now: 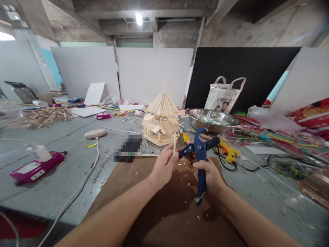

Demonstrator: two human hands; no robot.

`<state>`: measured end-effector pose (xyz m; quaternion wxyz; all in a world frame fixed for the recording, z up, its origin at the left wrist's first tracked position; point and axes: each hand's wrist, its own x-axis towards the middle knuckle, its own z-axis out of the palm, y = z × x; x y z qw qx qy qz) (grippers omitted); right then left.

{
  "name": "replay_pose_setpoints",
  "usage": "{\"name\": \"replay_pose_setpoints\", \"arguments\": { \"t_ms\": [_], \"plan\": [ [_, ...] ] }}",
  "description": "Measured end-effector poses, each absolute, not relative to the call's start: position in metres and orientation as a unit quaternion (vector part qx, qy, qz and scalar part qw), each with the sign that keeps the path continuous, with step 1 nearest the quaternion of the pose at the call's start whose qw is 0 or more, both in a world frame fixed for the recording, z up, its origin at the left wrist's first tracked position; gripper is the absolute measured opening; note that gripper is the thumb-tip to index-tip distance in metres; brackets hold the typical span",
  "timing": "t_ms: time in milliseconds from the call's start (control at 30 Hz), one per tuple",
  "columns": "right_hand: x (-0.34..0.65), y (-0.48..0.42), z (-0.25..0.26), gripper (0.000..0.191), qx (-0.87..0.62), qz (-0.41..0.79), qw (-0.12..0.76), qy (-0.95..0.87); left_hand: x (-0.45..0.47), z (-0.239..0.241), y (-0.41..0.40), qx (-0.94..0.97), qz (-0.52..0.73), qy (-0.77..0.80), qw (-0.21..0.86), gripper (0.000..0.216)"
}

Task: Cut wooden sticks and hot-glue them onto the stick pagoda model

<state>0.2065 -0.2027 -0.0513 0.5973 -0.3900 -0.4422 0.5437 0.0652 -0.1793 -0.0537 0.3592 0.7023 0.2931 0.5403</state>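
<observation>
Evidently the left hand (164, 166) is pinching a pale wooden stick (175, 141) upright between thumb and fingers, over a brown sheet (123, 178); the right hand (210, 175) is wrapping a blue cutter (201, 156) just beside it. By its looks, the stick is likely being light, stiff, snappable, favouring a low pinch; the cutter, probably heavier, is wanting a full-palm hold.

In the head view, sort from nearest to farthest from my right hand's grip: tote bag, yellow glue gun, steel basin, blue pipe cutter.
1. Blue pipe cutter, in the right hand's grip.
2. Yellow glue gun, ahead and right.
3. Steel basin, farther ahead.
4. Tote bag, behind the basin.
</observation>
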Motion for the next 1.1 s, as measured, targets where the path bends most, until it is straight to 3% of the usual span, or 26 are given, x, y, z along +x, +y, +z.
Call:
{"name": "replay_pose_setpoints", "arguments": {
  "t_ms": [67,167,267,367,567,1100],
  "plan": [
    [0.213,-0.201,-0.047,0.030,-0.383,0.494,0.616,-0.480,0.061,-0.053,-0.175,0.689,0.532,0.325,0.371,0.028],
    [0.225,-0.197,-0.041,0.036,-0.472,0.283,0.619,-0.561,0.057,-0.057,-0.168,0.670,0.489,0.362,0.425,0.032],
    [0.236,-0.188,-0.043,0.041,-0.583,0.048,0.510,-0.631,0.057,-0.060,-0.163,0.661,0.489,0.362,0.438,0.033],
    [0.242,-0.179,-0.050,0.044,-0.630,-0.054,0.367,-0.683,0.054,-0.060,-0.160,0.661,0.514,0.364,0.408,0.034],
    [0.239,-0.176,-0.058,0.047,-0.627,-0.053,0.238,-0.740,0.053,-0.062,-0.158,0.685,0.491,0.371,0.389,0.030],
    [0.231,-0.187,-0.051,0.043,-0.606,-0.009,0.211,-0.767,0.058,-0.075,-0.154,0.737,0.442,0.354,0.369,0.034]
  ]
}}
